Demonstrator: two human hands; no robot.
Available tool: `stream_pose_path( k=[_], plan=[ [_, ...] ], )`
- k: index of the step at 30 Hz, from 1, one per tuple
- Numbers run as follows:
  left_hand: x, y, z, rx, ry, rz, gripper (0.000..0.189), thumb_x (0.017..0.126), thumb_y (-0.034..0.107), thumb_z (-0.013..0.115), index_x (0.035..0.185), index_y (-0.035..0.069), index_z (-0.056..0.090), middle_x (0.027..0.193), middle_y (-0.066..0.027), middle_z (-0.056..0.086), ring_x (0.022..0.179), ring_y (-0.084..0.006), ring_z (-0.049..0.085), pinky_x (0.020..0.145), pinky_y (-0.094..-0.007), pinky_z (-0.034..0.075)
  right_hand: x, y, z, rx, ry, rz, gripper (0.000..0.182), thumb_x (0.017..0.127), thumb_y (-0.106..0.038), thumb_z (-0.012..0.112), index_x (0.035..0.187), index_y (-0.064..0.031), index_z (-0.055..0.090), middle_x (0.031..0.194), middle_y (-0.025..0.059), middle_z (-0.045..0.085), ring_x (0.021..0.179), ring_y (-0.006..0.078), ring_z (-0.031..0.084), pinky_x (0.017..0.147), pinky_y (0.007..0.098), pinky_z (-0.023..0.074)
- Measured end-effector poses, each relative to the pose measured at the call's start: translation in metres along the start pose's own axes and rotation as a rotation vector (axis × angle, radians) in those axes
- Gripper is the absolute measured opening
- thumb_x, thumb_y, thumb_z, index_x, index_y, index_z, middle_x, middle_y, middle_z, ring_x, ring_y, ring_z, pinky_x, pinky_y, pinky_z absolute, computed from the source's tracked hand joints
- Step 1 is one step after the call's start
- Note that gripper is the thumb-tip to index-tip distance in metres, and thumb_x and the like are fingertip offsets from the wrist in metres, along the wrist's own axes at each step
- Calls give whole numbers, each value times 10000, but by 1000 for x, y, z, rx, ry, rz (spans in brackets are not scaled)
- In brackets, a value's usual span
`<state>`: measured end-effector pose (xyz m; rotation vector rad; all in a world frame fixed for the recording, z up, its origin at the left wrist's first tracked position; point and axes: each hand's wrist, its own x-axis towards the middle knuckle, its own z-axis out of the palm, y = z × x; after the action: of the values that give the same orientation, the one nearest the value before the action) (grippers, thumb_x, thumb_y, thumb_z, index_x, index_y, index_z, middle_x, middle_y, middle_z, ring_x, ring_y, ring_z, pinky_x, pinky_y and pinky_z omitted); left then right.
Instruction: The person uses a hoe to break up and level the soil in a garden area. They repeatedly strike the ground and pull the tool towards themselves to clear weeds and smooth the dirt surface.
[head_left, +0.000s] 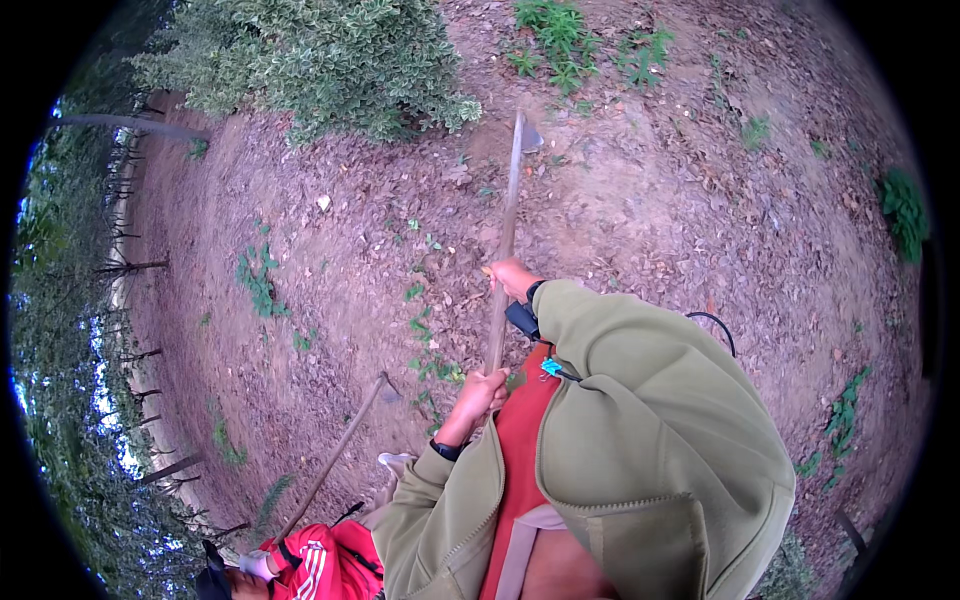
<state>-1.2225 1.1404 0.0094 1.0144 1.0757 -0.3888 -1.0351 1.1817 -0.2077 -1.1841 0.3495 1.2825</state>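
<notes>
My right hand (513, 278) is wrapped around the wooden handle of a hoe (511, 202), partway along it. Lower on the same handle, near its butt end, my left hand (480, 396) grips it close to my body. The handle runs away from me to a metal hoe blade (531, 139), which is at the leaf-strewn soil near a variegated shrub (360, 67). Whether the blade has cut into the soil cannot be told. Dark bands circle both my wrists.
At lower left a co-worker in a red jacket (319, 562) holds another hoe (330, 457), its blade near the ground. Green weeds (559, 34) grow beyond my blade; low plants (259, 277) dot the slope. Trees (142, 266) line the left. A black cable (716, 326) loops behind my sleeve.
</notes>
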Motion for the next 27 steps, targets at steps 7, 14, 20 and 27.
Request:
stream_pose_path(
  k=[7, 14, 20, 27],
  plan=[
    [48, 24, 1, -23, -30, 166, 223, 877, 208, 532, 729, 99, 406, 482, 35, 363, 351, -59, 310, 318, -224, 216, 10, -81, 16, 26, 171, -205, 166, 793, -112, 526, 684, 8, 491, 546, 76, 486, 438, 185, 493, 405, 343, 437],
    [138, 111, 33, 131, -55, 177, 309, 891, 320, 512, 689, 132, 373, 466, 47, 326, 351, -60, 288, 326, -232, 185, 30, -156, -14, -11, 75, -222, 155, 832, -133, 539, 752, -7, 496, 585, 55, 501, 453, 162, 490, 419, 314, 453],
    [145, 84, 34, 162, -90, -35, 334, 885, 357, 502, 677, 126, 382, 514, 46, 335, 377, -53, 282, 339, -223, 170, 47, -86, -54, -33, 72, -71, 132, 810, -110, 511, 805, 21, 502, 598, 92, 519, 482, 201, 529, 446, 358, 486],
    [10, 13, 13, 313, 19, -42, 308, 868, 316, 530, 704, 56, 523, 546, 13, 465, 389, -60, 367, 346, -231, 267, 14, -27, -47, 49, 41, -52, 113, 816, -92, 500, 882, -4, 475, 636, 77, 496, 514, 192, 517, 496, 342, 511]
  ],
)
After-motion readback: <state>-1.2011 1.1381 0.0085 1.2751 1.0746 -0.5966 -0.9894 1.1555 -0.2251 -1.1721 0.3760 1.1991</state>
